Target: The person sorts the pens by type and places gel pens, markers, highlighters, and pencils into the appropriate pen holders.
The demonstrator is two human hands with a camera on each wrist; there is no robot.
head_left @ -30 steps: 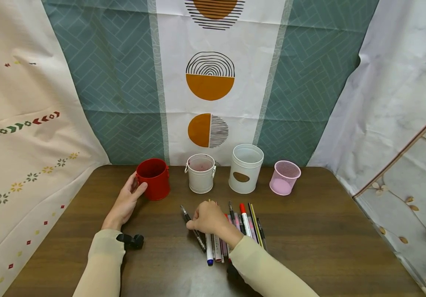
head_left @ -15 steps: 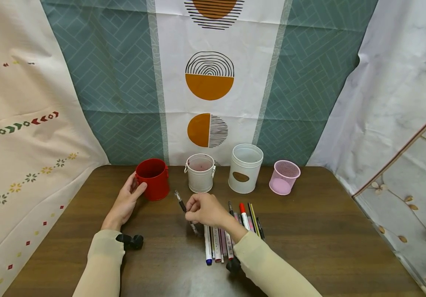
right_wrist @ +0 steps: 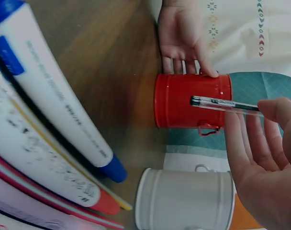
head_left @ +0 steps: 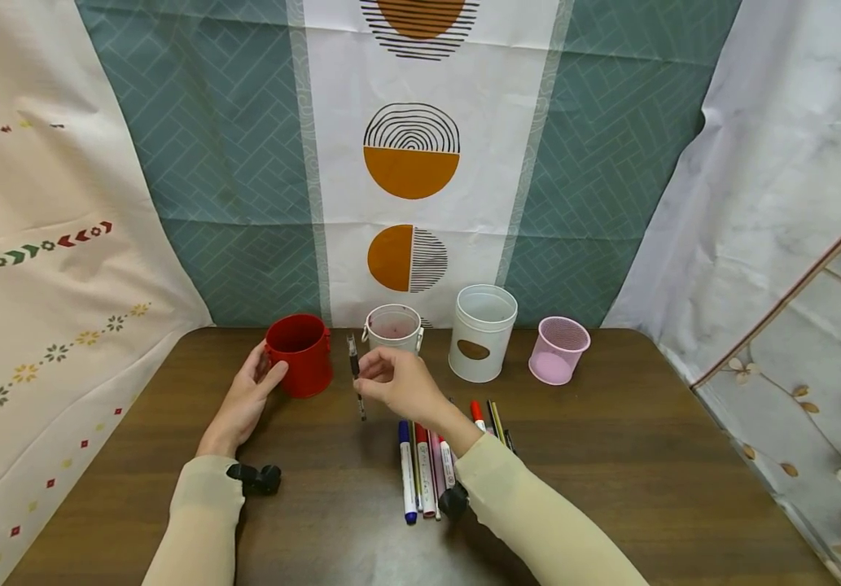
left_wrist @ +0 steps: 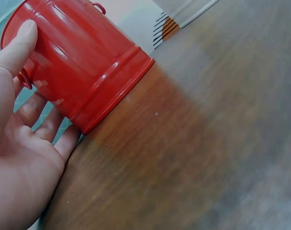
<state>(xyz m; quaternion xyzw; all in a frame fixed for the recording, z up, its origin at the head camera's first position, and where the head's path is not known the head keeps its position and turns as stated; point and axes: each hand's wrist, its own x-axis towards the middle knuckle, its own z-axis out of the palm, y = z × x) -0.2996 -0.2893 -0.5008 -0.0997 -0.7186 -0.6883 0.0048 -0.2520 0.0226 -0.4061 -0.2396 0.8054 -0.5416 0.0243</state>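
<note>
At the table's back left stands a small red metal bucket [head_left: 303,362]. My left hand [head_left: 243,400] holds it from the left side, thumb on the front near the rim and fingers reaching behind; the left wrist view shows the thumb on the red wall [left_wrist: 83,57]. My right hand [head_left: 407,389] pinches a clear-barrelled pen with a black grip [head_left: 354,358] between thumb and fingertips. The pen is raised above the table, nearly upright, just right of the red bucket. In the right wrist view one end of the pen [right_wrist: 217,102] overlaps the bucket.
Behind my right hand stands a small white bucket [head_left: 394,325]. To its right are a taller white holder [head_left: 489,325] with an oval hole and a pink mesh cup [head_left: 559,352]. Several markers [head_left: 407,472] and pencils lie side by side below my right forearm, which covers part of them.
My right hand has lifted the pen from the left of the pile, carried it up toward the buckets and turned it more upright. My left hand has stayed on the red bucket.
</note>
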